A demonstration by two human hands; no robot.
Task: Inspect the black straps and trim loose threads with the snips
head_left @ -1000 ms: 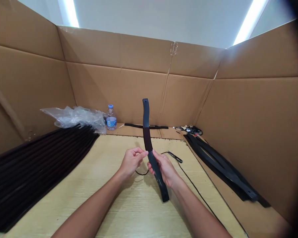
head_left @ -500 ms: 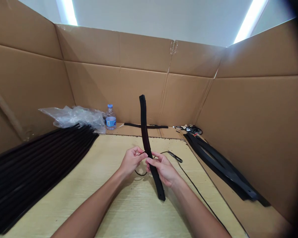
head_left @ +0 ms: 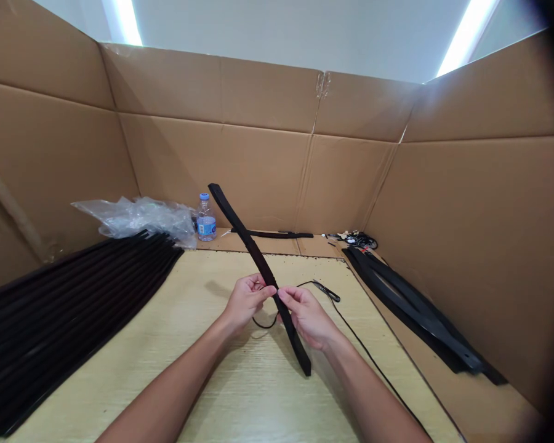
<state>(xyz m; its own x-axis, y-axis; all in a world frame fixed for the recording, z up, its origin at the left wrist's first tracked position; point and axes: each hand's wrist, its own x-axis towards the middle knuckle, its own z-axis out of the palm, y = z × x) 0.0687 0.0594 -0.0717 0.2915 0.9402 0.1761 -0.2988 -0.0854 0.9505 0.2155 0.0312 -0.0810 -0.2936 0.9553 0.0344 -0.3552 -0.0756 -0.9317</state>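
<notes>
A long, slightly curved black strip (head_left: 253, 251) is held up at a slant over the table, its top end leaning to the left. My left hand (head_left: 248, 301) pinches it from the left, a little below its middle. From the other side my right hand (head_left: 307, 314) grips it, with the thumb pressed on its front close to the left thumb. A thin black cord (head_left: 264, 326) loops beneath the hands. More of this cord passes behind the strip and trails to the lower right. Fingers behind the strip are partly hidden.
Many-rowed black strips (head_left: 74, 307) lie at the left, below a clear plastic bag (head_left: 143, 218) and a water bottle (head_left: 206, 218). Small snips (head_left: 327, 291) lie beyond my right hand. Wider black pieces (head_left: 410, 307) rest at the right. Cardboard walls (head_left: 258, 166) surround the table (head_left: 240, 394).
The black strip's top end has swung to the left and the strip has turned in my fingers. My right thumb has shifted slightly up and right; my left hand stays nearly in place.
</notes>
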